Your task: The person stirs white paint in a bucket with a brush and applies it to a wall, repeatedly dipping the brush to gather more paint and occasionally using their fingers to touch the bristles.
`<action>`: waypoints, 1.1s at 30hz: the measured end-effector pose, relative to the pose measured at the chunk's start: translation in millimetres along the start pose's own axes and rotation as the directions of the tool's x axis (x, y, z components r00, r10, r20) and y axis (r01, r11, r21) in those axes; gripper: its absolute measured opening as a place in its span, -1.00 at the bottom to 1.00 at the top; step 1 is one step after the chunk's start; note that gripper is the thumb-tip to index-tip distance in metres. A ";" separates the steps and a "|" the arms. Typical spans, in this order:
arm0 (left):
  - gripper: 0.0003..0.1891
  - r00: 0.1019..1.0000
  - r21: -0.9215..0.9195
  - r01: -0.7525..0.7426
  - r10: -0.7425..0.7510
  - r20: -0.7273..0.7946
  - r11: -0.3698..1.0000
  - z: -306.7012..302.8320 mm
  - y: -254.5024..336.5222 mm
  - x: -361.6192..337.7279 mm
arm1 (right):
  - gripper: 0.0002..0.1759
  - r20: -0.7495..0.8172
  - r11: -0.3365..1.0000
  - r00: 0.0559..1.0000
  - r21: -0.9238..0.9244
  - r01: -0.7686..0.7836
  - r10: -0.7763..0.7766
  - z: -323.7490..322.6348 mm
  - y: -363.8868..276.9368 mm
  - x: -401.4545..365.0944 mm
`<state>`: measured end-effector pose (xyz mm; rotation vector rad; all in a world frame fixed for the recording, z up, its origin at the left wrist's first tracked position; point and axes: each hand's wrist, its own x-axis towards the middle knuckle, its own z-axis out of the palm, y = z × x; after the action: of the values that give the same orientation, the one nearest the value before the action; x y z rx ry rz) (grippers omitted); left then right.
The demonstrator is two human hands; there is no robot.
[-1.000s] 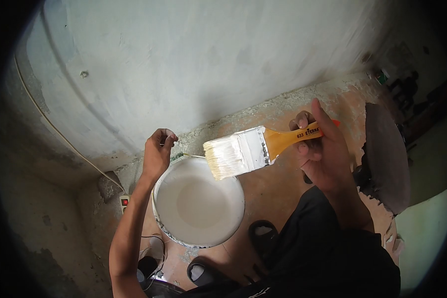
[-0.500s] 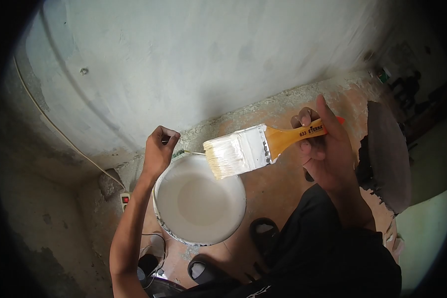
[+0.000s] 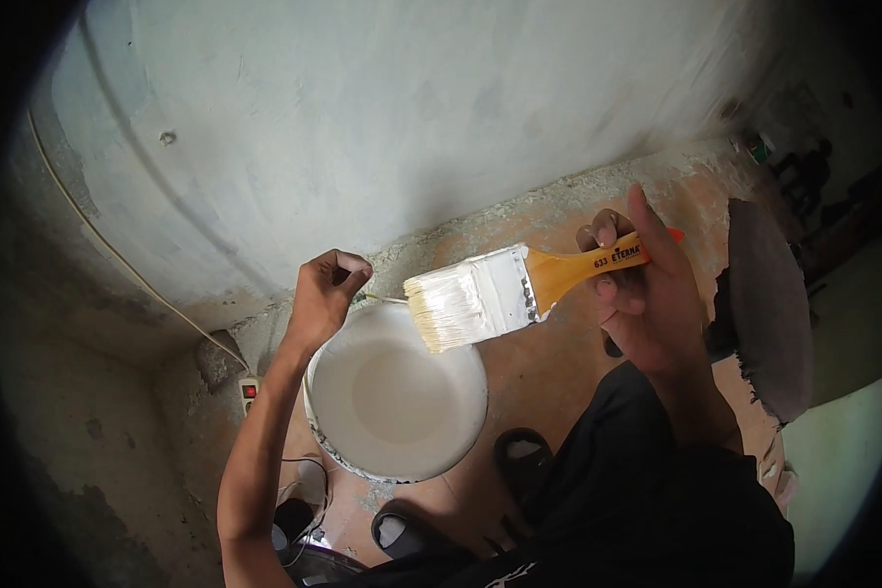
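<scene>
A wide paintbrush (image 3: 500,294) with a yellow handle is in my right hand (image 3: 647,284), its fingers around the handle. White paint coats the bristles, which point left over the rim of a white bucket (image 3: 477,402). Pale liquid fills the bucket. My left hand (image 3: 328,294) is raised above the bucket's upper left side, thumb and fingers pinched together. Whether anything small is between them is hidden.
A whitish plastered wall (image 3: 314,118) rises behind. A power strip (image 3: 250,392) with a red switch and a cable (image 3: 108,243) lie at the left. Dark slippers (image 3: 402,529) are below the bucket. Grey cloth (image 3: 769,304) is at the right.
My left hand has shifted slightly right, closer to the brush bristles. My right hand and the brush are almost where they were.
</scene>
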<state>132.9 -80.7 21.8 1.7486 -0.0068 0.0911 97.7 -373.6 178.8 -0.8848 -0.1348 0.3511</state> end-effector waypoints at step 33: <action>-0.93 0.995 -0.154 -0.021 0.006 -0.100 0.988 -6.1 -9.8 9.0 | -0.53 0.063 1.000 0.998 0.006 0.008 -0.008 -1.2 -0.3 -1.7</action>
<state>142.0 -72.5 13.9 1.5870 0.0457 0.1830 96.5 -375.3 178.4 -0.8680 -0.1957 0.3723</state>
